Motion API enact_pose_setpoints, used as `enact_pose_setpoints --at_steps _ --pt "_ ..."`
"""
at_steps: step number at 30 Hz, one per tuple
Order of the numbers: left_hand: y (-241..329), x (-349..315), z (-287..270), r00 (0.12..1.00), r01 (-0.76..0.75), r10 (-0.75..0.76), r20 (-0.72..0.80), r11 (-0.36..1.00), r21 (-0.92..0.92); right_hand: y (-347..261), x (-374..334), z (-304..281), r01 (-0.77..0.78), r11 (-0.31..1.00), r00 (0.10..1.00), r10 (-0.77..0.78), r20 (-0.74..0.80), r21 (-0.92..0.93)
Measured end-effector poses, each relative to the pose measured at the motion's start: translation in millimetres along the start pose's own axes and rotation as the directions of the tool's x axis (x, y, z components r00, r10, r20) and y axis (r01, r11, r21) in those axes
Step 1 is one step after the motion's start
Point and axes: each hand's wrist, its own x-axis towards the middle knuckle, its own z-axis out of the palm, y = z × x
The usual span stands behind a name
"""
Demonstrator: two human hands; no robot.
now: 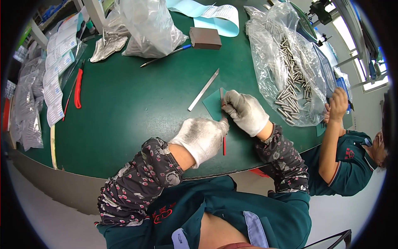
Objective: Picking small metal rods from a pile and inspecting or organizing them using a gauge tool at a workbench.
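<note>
My left hand [202, 137], in a white glove with grey smudges, is closed round a thin red-handled tool [224, 146]; the end of its handle sticks out below the fist. My right hand [247, 113], gloved alike, meets it with thumb and fingers pinched together. What the right fingertips hold is hidden. A narrow grey strip [221, 94] shows just above them; I cannot tell whether it belongs to the tool. Beneath the hands lies a small green sheet [212, 105]. To its left, a flat metal bar [203, 90] rests slantwise on the green table [124, 112].
A clear bag of short metal pins [292, 79] lies at the right. Farther back are a brown block [205, 38], a blue pen [166, 55] and a filled plastic bag [151, 31]. Red-handled pliers [78, 89] and papers [53, 83] lie left. A co-worker [346, 157] sits at the right.
</note>
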Motion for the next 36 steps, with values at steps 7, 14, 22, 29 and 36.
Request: enact_pose_setpoints --at_steps 7,14,22,29,36 --pt "-4 -1 0 1.000 0.008 -0.008 0.000 1.000 -0.016 8 12 2 0.153 0.985 0.988 -0.154 -0.007 -0.077" --pt "-2 2 -3 0.999 -0.026 0.025 -0.046 0.999 -0.023 3 25 -14 -0.018 0.997 0.998 0.023 0.065 -0.075" --pt "-3 -1 -2 0.999 -0.016 0.015 0.028 1.000 0.015 5 15 -5 0.031 0.996 0.999 -0.030 0.012 -0.083" --pt "4 2 -10 0.996 0.013 -0.018 0.090 0.998 0.054 2 -3 -2 0.110 0.989 0.994 -0.110 0.011 -0.103" --pt "5 -1 -9 0.993 0.030 -0.036 0.116 0.998 0.056 0 -6 3 0.075 0.996 0.997 -0.074 0.024 -0.044"
